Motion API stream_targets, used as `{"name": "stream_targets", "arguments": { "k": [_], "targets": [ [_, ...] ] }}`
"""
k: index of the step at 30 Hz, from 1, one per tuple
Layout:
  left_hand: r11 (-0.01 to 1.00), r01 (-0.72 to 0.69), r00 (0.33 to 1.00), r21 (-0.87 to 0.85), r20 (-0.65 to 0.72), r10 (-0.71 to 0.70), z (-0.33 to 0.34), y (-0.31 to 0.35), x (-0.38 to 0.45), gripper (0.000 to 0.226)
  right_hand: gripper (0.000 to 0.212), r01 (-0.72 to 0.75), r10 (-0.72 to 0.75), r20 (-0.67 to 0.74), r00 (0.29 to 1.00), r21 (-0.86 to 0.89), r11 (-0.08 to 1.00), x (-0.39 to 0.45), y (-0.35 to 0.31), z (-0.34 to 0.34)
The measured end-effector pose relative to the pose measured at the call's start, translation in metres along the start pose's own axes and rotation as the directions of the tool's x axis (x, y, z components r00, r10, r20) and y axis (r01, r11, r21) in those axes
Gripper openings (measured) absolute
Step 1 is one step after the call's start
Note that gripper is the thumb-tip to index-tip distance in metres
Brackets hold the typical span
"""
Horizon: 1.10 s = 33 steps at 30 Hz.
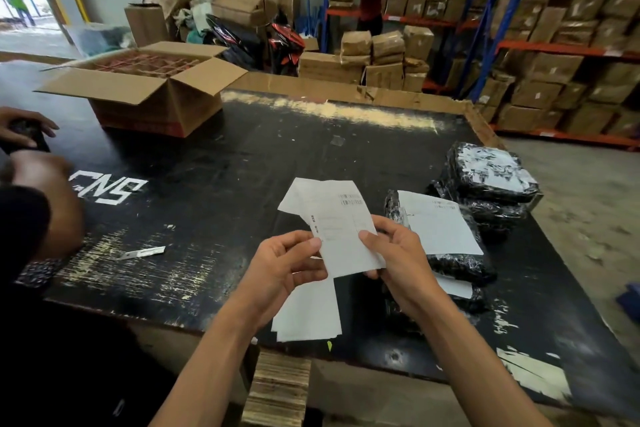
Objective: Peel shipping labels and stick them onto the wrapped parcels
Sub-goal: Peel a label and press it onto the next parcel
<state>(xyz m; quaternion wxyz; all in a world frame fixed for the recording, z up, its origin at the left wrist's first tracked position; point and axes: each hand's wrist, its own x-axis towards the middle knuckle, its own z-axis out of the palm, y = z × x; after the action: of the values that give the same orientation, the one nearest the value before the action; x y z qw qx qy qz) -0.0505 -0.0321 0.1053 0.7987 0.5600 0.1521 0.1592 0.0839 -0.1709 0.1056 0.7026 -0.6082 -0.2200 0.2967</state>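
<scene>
White paper is filling the middle of the view: both hands are holding one shipping label (341,229) above the near part of the black tabletop (214,163). The left hand (289,265) is pinching the label's left edge between thumb and curled fingers, and the right hand (394,253) is gripping the right edge in the same way. The top left corner of the label is curling away from the sheet. Under the hands, more white label sheets (308,315) are lying near the front edge of the tabletop.

Just beside the right hand, a pile of wrapped parcels (446,263) in black patterned plastic is lying, and the top one is already carrying a white label (438,222). A second pile of parcels (491,180) is sitting close to the right edge of the tabletop, touching the first pile.

Near the far left corner, an open cardboard box (152,94) is standing with its flaps spread out. Inside it, cardboard dividers are forming many small cells with reddish things in them; what they are, I cannot tell.

At the left edge, another person's hands (26,135) are holding a dark object. A small blade (142,252) is lying on the tabletop near them.
</scene>
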Motion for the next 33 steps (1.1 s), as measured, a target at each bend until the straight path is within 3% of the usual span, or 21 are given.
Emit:
{"name": "stream_targets", "arguments": {
  "k": [7,20,23,25,27,28,31,33],
  "targets": [
    [0.994,-0.001,0.999,0.107,0.041,-0.004,0.015,0.006,-0.009,0.034,0.021,0.042,-0.043,-0.086,0.995,-0.021,0.999,-0.002,-0.005,-0.007],
    [0.993,-0.07,0.997,0.092,0.027,0.067,0.032,0.007,-0.012,0.025,0.025,0.042,-0.048,-0.1,0.994,-0.065,0.997,-0.002,-0.007,-0.012],
    [0.989,-0.107,0.994,0.098,0.013,0.106,0.035,0.006,-0.011,0.018,0.043,0.022,-0.068,-0.135,0.989,-0.32,0.947,-0.007,-0.008,-0.009],
    [0.984,-0.135,0.99,0.118,-0.012,0.137,0.036,0.007,-0.009,0.018,0.044,0.128,-0.256,-0.164,0.953,-0.547,0.827,-0.013,-0.009,-0.008],
    [0.968,-0.165,0.984,0.191,-0.038,0.175,0.036,0.009,-0.007,0.02,0.026,0.337,-0.476,-0.102,0.874,-0.58,0.742,-0.021,-0.018,-0.009],
    [0.955,-0.177,0.981,0.238,-0.04,0.192,0.035,0.01,-0.005,0.02,0.02,0.42,-0.511,-0.022,0.859,-0.537,0.731,-0.024,-0.024,-0.011],
    [0.936,-0.197,0.977,0.291,-0.022,0.213,0.037,0.013,-0.003,0.018,0.017,0.461,-0.401,0.229,0.887,-0.466,0.755,-0.031,-0.035,-0.017],
    [0.926,-0.204,0.975,0.317,-0.018,0.221,0.039,0.015,-0.002,0.018,0.015,0.45,-0.354,0.283,0.891,-0.463,0.764,-0.033,-0.037,-0.018]
  ]
}}
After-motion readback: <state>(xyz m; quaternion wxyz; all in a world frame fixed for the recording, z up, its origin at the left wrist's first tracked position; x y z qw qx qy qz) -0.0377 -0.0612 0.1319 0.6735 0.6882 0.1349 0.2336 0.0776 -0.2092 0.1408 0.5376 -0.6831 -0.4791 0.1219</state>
